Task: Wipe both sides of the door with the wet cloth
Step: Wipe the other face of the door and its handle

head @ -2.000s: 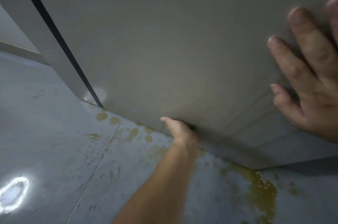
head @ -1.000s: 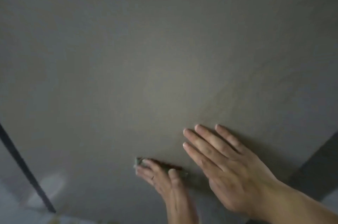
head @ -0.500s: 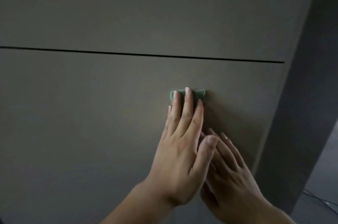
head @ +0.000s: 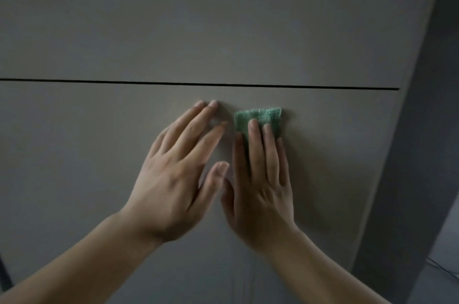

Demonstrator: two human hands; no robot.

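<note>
Cloth (head: pixel 263 116) is pinned to door (head: pixel 87 154) by straight fingers (head: pixel 254 149) of right hand (head: pixel 260 189); left hand (head: pixel 173 179) is laid flat. Cloth may be dropped if pressure is eased.

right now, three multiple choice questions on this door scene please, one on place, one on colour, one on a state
1. Where is the cloth relative to the dark groove in the door?
A. above it
B. below it, under the right hand
C. across it

2. What colour is the cloth?
A. white
B. red
C. green

3. How is the left hand?
A. flat on the door, fingers straight
B. clenched in a fist
C. gripping the cloth

Answers: B, the right hand's fingers press it below the line; C, it is plainly green; A, it lies spread beside the cloth, touching only the door.
</note>
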